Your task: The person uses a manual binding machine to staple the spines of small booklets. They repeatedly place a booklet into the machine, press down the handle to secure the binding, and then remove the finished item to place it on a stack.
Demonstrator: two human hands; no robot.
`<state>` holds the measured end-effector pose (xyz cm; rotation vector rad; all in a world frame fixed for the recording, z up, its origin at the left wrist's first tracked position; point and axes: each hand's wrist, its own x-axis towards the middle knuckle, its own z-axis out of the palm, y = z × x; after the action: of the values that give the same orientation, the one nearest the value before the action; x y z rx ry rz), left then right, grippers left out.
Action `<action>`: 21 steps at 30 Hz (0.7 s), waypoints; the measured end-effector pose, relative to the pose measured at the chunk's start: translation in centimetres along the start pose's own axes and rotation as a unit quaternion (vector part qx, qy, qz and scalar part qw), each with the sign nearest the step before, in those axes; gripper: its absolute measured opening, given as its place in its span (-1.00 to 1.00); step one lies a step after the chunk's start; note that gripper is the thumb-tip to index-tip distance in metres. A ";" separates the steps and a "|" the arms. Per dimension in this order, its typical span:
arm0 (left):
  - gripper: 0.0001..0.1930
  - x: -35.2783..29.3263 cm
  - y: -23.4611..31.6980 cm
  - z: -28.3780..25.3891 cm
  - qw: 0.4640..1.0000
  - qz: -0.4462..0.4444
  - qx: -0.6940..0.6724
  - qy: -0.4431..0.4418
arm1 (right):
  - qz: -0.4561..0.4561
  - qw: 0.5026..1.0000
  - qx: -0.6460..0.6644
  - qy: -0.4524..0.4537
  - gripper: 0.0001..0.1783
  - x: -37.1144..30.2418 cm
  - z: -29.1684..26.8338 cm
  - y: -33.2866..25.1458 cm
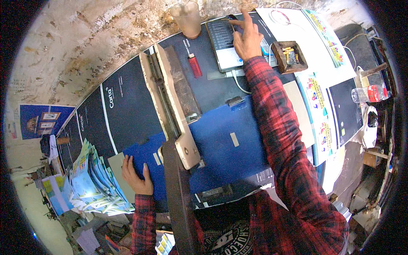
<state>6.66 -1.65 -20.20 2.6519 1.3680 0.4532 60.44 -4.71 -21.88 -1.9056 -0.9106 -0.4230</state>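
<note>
My left hand (138,177) lies flat with fingers apart, resting at the left edge of a blue sheet (229,144) and against a grey card (120,172). Far from it, my right hand (247,37) is over the upper right of a phone (225,46) with a lit screen; its index finger is stretched out and it holds nothing I can see. A white cable (240,83) runs from the phone's lower end. Between my hands, a long cream-coloured metal device (176,114) with a dark brown arm (178,191) lies across the blue sheet.
A red lighter (194,66) and a clear cup (186,21) are near the wall. Right of the phone sit a wooden ashtray (277,55) with butts and stacked printed sheets (321,119). A plastic bottle (361,94) lies far right. Fanned leaflets (95,182) stand at left.
</note>
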 end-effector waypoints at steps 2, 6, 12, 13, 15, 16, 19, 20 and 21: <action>-0.46 0.0 -0.1 0.0 1.000 -0.007 -0.004 -0.003 | -0.015 1.000 -0.001 -0.016 -0.18 0.0 -0.1 -0.5; -0.47 0.0 -0.1 -0.1 1.000 -0.012 -0.011 -0.004 | -0.020 0.999 -0.009 -0.039 -0.19 0.2 0.1 -0.8; -0.49 0.1 0.0 -0.2 1.000 -0.017 0.000 -0.012 | -0.014 0.996 -0.020 -0.083 -0.20 0.0 0.2 -1.1; -0.49 0.1 0.1 -0.2 1.000 -0.019 0.004 -0.013 | -0.011 0.995 -0.026 -0.093 -0.19 0.0 0.2 -1.2; -0.49 0.0 -0.2 -0.2 1.000 -0.016 -0.002 -0.009 | -0.012 0.995 -0.033 -0.098 -0.20 -0.1 0.3 -1.2; -0.50 0.0 -0.4 -0.1 1.000 -0.014 -0.005 -0.008 | -0.016 0.995 -0.033 -0.092 -0.21 -0.1 0.5 -1.1; -0.50 0.0 -0.6 0.0 1.000 -0.002 -0.006 -0.003 | -0.022 0.996 -0.028 -0.084 -0.23 0.1 0.3 -1.0; -0.50 0.1 -0.6 0.0 1.000 -0.001 -0.007 -0.004 | -0.023 0.996 -0.027 -0.082 -0.24 0.2 0.1 -1.0; -0.50 0.1 -0.6 0.0 1.000 -0.002 -0.008 -0.004 | -0.031 0.998 -0.046 -0.032 -0.27 0.8 -0.4 -1.3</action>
<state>6.24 -1.22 -20.29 2.6349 1.3630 0.4496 60.04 -4.34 -20.36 -1.9893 -1.0098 -0.4495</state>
